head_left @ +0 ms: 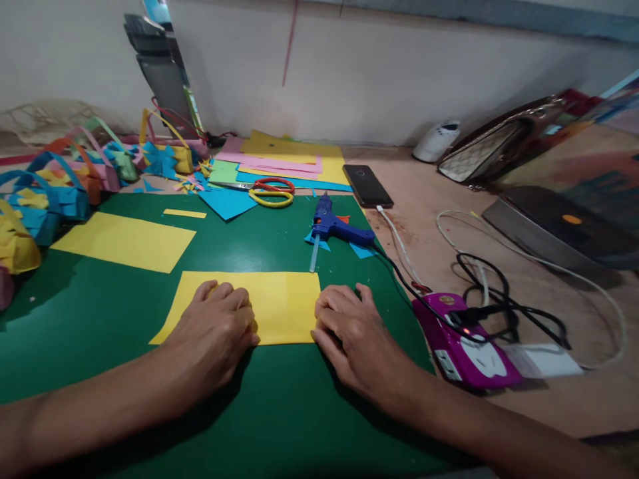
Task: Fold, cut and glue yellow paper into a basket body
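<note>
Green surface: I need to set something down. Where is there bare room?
The green surface is bare on the near side of the yellow sheet under the left hand, and beyond it, between the left yellow sheet and blue glue gun. Crowded: left side, paper baskets; far edge, scissors and stacked paper; right, purple extension box and cables.

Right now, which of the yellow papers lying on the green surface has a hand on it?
The front yellow sheet: the left hand rests on it, while the rear yellow sheet and the narrow yellow strip lie farther back, untouched.
</note>
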A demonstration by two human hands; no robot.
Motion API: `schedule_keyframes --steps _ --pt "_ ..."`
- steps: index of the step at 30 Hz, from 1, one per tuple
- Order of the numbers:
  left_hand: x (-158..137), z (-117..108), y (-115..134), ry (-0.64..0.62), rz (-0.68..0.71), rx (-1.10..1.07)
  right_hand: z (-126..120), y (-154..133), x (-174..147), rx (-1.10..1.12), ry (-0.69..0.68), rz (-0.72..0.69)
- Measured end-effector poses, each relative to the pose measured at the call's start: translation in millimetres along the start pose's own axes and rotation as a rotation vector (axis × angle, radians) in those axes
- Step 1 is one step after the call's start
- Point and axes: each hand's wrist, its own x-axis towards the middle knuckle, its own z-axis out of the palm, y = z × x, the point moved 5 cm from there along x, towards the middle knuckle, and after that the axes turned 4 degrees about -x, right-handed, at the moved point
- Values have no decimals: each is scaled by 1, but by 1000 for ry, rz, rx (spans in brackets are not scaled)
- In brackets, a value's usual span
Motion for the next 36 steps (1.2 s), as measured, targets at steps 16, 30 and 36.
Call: schedule_keyframes --steps 16,30,36 --pt "2 2 2 -22 6 76 0 0 1 54 21 -1" --pt "2 3 3 -28 36 138 -1 -1 0 8 48 -17" --pt "1 3 2 5 54 89 -1 -2 -1 38 -18 -1"
